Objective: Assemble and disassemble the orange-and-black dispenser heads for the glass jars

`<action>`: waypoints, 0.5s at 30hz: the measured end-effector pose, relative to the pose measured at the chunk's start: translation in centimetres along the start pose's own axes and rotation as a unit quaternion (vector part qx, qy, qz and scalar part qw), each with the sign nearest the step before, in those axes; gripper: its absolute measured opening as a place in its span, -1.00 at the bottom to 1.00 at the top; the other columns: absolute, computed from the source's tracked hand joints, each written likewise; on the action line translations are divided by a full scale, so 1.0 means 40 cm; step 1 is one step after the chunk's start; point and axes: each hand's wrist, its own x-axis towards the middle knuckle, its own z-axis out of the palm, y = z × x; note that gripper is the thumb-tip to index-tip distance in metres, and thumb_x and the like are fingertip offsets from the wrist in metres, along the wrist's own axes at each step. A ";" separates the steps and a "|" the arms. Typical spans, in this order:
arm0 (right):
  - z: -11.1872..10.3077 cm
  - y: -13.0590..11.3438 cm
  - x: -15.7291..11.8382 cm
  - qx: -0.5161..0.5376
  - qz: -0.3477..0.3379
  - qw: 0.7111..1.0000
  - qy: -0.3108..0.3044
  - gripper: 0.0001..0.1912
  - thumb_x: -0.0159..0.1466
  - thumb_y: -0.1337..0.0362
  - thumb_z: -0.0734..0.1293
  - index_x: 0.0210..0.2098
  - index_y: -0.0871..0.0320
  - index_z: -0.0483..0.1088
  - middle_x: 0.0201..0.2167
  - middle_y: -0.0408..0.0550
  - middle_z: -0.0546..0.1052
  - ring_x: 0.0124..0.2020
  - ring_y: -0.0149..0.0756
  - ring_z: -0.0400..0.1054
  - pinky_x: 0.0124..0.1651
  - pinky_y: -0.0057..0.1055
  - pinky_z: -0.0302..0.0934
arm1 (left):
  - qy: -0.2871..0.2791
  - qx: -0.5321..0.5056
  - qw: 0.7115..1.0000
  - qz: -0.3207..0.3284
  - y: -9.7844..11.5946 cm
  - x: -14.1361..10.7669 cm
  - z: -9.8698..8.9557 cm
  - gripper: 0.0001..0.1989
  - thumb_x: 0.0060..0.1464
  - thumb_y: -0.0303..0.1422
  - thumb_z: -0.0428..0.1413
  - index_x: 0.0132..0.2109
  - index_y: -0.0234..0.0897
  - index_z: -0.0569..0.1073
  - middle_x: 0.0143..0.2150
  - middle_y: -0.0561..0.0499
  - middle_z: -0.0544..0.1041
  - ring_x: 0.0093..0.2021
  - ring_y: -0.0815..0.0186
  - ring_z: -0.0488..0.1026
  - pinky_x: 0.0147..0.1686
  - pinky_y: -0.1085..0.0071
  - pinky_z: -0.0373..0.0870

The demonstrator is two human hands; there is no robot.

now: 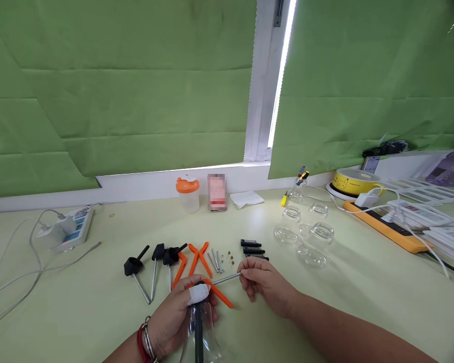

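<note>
My left hand (177, 315), with a white wrap on the thumb, is closed around the neck of a clear bottle (208, 343) with a dark tube inside. An orange lever (222, 296) sticks out to the right of this grip. Between the fingertips of my right hand (267, 283) is the end of a thin metal rod (227, 278); its other end reaches the bottle's top. Just beyond lie orange levers (193, 258), metal pins (215, 259), small brown pieces (230, 256), black spring parts (251, 247) and black heads with metal tubes (157, 262).
Several clear glass bottles (310, 252) lie at the right. An orange-lidded cup (188, 194), a pink box (217, 192) and a tissue (246, 198) are near the wall. Power strips (79, 229) and cables lie left and right.
</note>
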 end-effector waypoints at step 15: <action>-0.013 0.006 0.007 -0.073 0.009 0.997 -0.004 -0.66 0.04 0.06 0.38 -0.34 0.17 0.30 -0.58 -0.25 0.34 -0.68 -0.57 0.12 -0.70 -0.61 -0.01 | 0.013 0.010 1.000 0.025 0.000 0.008 -0.011 -0.83 -0.08 -0.31 0.18 -0.35 -0.29 0.38 -0.47 -0.01 0.50 -0.52 0.27 0.47 -0.49 0.37 0.38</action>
